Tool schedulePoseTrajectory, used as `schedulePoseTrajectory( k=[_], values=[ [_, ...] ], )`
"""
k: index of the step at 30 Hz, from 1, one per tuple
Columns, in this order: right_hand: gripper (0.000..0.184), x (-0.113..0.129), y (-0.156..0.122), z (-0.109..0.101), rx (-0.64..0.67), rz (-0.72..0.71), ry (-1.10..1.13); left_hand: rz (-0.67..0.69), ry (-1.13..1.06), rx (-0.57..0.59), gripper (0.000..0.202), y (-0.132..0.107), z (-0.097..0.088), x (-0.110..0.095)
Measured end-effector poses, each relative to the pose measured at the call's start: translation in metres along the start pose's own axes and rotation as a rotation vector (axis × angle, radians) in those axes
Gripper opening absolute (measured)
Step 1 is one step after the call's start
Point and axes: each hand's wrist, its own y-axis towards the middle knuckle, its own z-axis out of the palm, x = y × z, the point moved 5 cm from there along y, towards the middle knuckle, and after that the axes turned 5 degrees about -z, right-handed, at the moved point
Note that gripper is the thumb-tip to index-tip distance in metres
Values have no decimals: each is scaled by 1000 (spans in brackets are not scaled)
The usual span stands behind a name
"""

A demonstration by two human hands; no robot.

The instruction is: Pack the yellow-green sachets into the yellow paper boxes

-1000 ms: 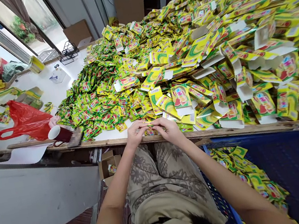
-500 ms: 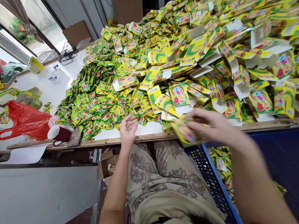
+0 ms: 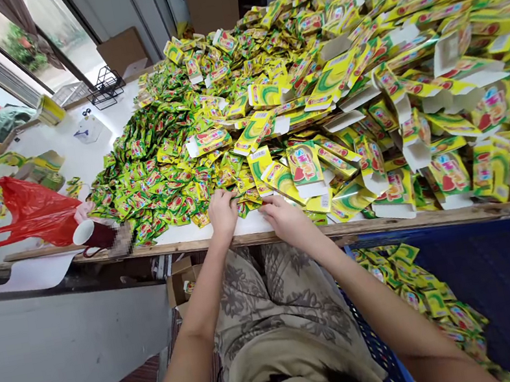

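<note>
My left hand [image 3: 223, 215] rests at the front edge of the pile of small green and yellow packets [image 3: 166, 193], fingers curled down onto them. What lies under its fingertips is hidden. Close by on the right, my right hand [image 3: 285, 218] has thumb and fingertips drawn together at the pile's edge; anything between them is too small to make out. A strip of bare white tabletop [image 3: 251, 223] shows between the two hands. Just beyond my right hand lie yellow boxes with open flaps, among them an upright-printed box [image 3: 304, 166] with a red heart picture.
Many more yellow boxes [image 3: 449, 173] cover the right side. A wooden rim [image 3: 253, 238] edges the table. To the left are a dark red mug [image 3: 95, 235], a red plastic bag [image 3: 32, 214] and a black wire rack [image 3: 106, 87]. Below right, a blue crate [image 3: 509, 291] holds yellow boxes.
My right hand has let go of a yellow box and moved left, beside my left hand. My left hand's fingers have gone from loosely spread to curled on the packets.
</note>
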Motion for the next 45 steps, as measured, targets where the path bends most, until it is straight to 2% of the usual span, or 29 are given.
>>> schedulePoseTrajectory(
  k=[3,6,9,12,14,16,19,21,25,28,33,36,40,42,45],
  values=[
    [32,-11,16,15,-3,117,-159,40,-37,-24,9,0,-11,0],
    [31,-15,24,20,12,200,-295,57,-122,-114,10,-7,-27,-4],
    [25,-15,30,21,35,203,-334,-58,-284,-171,12,-16,-36,0],
    [18,-16,30,12,-74,172,-169,-270,-494,-165,18,-24,-35,14],
    [11,-17,28,1,-205,140,72,-352,-574,-157,22,-30,-33,21],
    [15,-19,25,-3,-285,138,407,-375,-604,-147,25,-34,-32,22],
    [30,-17,23,13,-197,224,857,-365,-656,-105,26,-38,-28,17],
    [37,-14,20,29,-147,319,999,-381,-725,-69,26,-42,-23,13],
    [42,-16,11,45,-238,453,1077,-492,-856,-12,27,-55,-14,8],
    [43,-15,7,45,-249,451,1070,-500,-895,18,33,-62,-12,3],
    [43,-11,1,41,-203,434,1050,-479,-902,35,53,-64,-13,-2],
    [40,-7,0,36,-207,378,946,-495,-885,56,51,-64,-15,-2],
    [39,-6,0,27,-283,315,876,-487,-896,150,48,-65,-14,-6],
    [39,-7,1,26,-288,329,949,-530,-959,144,40,-67,-13,-5],
    [42,-10,0,31,-296,429,1169,-596,-1050,33,31,-71,-12,0]
  ],
)
